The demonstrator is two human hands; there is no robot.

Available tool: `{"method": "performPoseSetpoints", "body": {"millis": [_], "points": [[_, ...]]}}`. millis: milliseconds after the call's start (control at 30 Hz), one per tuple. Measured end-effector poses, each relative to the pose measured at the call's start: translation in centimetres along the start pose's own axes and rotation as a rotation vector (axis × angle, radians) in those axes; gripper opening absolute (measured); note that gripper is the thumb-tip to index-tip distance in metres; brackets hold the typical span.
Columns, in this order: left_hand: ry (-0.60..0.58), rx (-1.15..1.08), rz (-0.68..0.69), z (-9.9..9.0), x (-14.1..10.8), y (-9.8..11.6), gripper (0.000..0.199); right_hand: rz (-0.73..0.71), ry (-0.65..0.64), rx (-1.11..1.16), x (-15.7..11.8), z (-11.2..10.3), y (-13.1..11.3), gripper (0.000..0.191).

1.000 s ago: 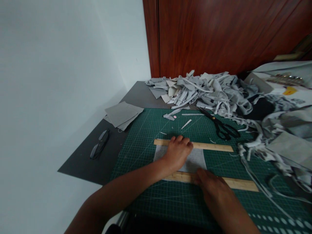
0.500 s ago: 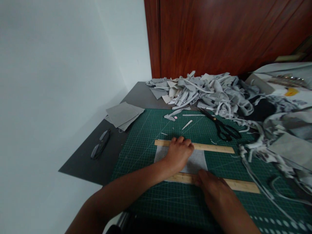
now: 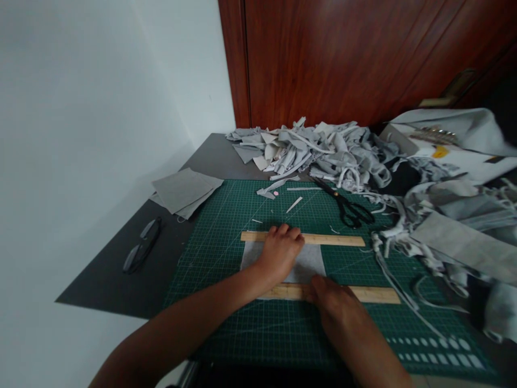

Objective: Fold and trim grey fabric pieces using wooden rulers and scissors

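Observation:
A light grey piece of fabric point(image 3: 310, 263) lies flat on a green cutting mat point(image 3: 214, 253), with one wooden ruler along its far edge and another near its close edge. My left hand point(image 3: 281, 254) rests over the fabric, its fingers curled onto the far ruler point(image 3: 333, 240). Closer to me, my right hand point(image 3: 336, 303) grips the near ruler point(image 3: 375, 295), thumb by the fabric's corner. My left forearm crosses over part of the fabric and hides it. Beyond the rulers lie black scissors point(image 3: 345, 206) and a few thin scraps.
Stacked grey fabric pieces point(image 3: 181, 191) and eyeglasses point(image 3: 141, 245) lie on the dark table at left. A heap of fabric scraps point(image 3: 307, 148) spreads along the back and right, by a white box point(image 3: 448, 153). A white wall point(image 3: 100, 108) borders the left, a red-brown door point(image 3: 323, 59) the back.
The camera view has swung a little to the right, so everything sits further left. Both hands stay on their rulers, with no clear movement against the fabric.

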State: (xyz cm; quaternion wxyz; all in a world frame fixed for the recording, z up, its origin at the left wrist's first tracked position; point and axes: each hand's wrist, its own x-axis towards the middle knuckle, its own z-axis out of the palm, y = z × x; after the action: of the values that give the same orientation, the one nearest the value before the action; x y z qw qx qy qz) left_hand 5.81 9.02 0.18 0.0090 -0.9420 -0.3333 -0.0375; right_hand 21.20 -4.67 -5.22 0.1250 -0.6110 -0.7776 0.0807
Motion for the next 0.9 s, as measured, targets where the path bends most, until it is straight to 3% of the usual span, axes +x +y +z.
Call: {"method": "performPoseSetpoints", "body": {"millis": [467,900], "points": [[0.060,-0.003,-0.005,0.77,-0.24,0.18,0.032,0.017,0.057,-0.005,-0.13,-0.27,-0.52,0.022],[0.057,-0.021,-0.042,0.45,-0.14,0.30,0.032,0.052,-0.012,-0.005,-0.03,-0.27,-0.44,0.027]]}}
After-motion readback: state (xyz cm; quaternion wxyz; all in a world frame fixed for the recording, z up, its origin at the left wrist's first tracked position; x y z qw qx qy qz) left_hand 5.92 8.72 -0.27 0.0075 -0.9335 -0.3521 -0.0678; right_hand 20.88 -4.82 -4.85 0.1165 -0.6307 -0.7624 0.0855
